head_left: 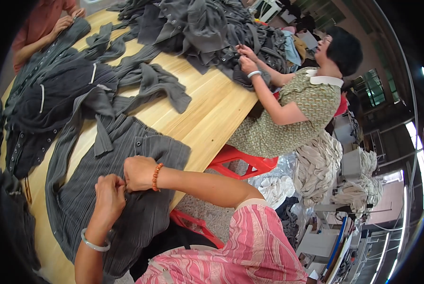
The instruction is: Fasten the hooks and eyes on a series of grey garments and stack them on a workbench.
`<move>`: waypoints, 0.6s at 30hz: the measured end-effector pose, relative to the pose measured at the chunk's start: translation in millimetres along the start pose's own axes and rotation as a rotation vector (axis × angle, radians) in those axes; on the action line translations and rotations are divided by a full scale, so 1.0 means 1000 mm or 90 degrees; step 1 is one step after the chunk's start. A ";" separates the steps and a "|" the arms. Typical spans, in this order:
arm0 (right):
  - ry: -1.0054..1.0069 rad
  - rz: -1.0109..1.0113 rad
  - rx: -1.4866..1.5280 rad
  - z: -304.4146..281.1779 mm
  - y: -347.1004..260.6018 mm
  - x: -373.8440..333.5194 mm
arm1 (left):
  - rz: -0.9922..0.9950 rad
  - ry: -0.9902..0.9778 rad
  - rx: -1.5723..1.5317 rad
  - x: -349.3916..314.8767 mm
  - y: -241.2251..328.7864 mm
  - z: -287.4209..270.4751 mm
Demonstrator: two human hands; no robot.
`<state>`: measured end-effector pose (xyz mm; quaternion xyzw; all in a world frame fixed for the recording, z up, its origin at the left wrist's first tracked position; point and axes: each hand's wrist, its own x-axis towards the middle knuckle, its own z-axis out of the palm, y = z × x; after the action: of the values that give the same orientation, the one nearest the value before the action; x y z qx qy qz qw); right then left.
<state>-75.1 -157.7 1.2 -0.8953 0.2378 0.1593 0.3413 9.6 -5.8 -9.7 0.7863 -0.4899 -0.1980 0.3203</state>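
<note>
A: Two hands on one garment. Left hand (pixel 109 196), silver bangle at the wrist, grip clamped on a fold of the grey ribbed garment (pixel 127 156). Right hand (pixel 138 173), bead bracelet, grip closed on the same fold, knuckles touching the left.

B: Location of the garment?

A: Flat on the wooden surface (pixel 212 109), at its near edge, hem hanging over toward the person's pink patterned lap. A row of small buttons runs along the upper edge.

B: Other items, relative to the garment?

A: Just beyond it, a dark pile (pixel 51 94) with white labels, overlapping its far-left side. Farther beyond, a large grey heap (pixel 198 28) at the far end of the surface. Right of the garment, below the surface edge, a red stool (pixel 242 161).

B: Other people?

A: One seated person in a green patterned dress, right of the garment, both hands in the heap. Another's arm in a red sleeve (pixel 41 21), far left beyond the garment, hand on dark cloth.
</note>
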 end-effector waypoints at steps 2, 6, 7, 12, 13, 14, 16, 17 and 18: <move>-0.014 -0.007 -0.007 -0.010 0.004 0.004 | -0.026 -0.017 -0.010 0.003 0.005 -0.002; -0.187 0.057 0.071 -0.021 0.004 0.014 | -0.086 -0.066 -0.058 0.009 0.008 -0.006; -0.201 0.061 0.036 -0.022 0.000 0.015 | -0.083 -0.064 -0.059 0.009 0.007 -0.005; -0.246 0.056 -0.030 -0.022 -0.004 0.026 | -0.065 -0.053 -0.069 0.010 0.005 -0.006; -0.245 0.056 -0.031 -0.022 -0.005 0.027 | -0.064 -0.051 -0.070 0.010 0.005 -0.007; -0.247 0.059 -0.036 -0.021 -0.005 0.028 | -0.065 -0.051 -0.068 0.010 0.005 -0.007; -0.249 0.062 -0.043 -0.019 -0.007 0.028 | -0.066 -0.049 -0.068 0.011 0.003 -0.008; -0.228 0.079 -0.007 -0.017 -0.006 0.026 | -0.072 -0.051 -0.064 0.011 0.003 -0.008; -0.208 0.096 0.029 -0.017 -0.006 0.022 | -0.079 -0.052 -0.061 0.011 0.002 -0.008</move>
<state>-51.8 -172.1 6.9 -0.8293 0.2488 0.3225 0.3825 17.8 -13.8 -2.8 0.7901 -0.4432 -0.2725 0.3241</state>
